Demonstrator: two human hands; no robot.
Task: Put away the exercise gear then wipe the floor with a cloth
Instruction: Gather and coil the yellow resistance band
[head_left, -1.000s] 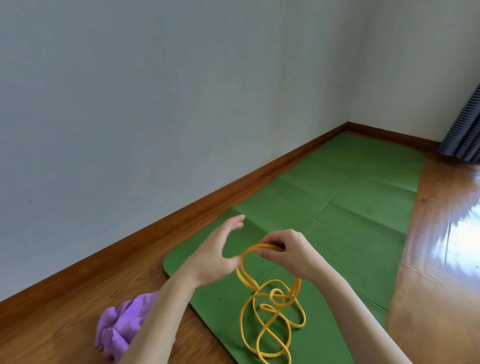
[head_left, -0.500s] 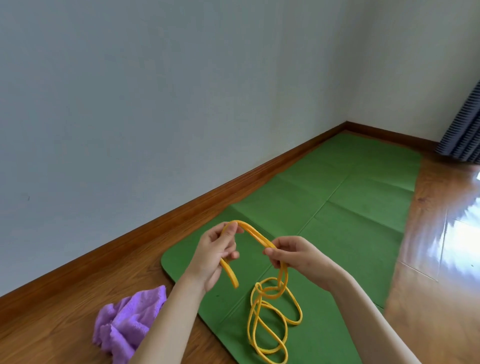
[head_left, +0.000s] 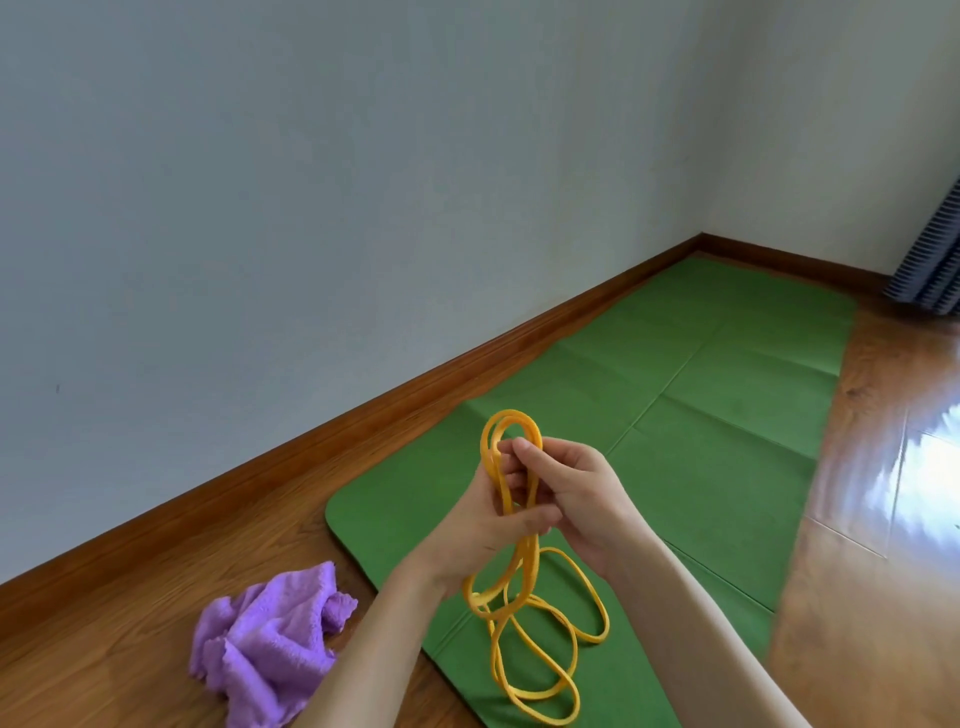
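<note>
A purple cloth (head_left: 270, 644) lies on the floor (head_left: 883, 597), near left. Over the mat (head_left: 701, 415), the left hand (head_left: 483, 525) and right hand (head_left: 576, 493) both grip the band (head_left: 511, 467), gathering loops. Next, probably coil the hanging slack.

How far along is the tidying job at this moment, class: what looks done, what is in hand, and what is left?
Nothing looks put away yet. In hand: the left hand and right hand both grip the yellow resistance band, gathering it into loops while its lower loops hang down to the green mat. Left: the mat lies unfolded, and the purple cloth sits crumpled and untouched on the wooden floor, so wiping has not begun.
</note>
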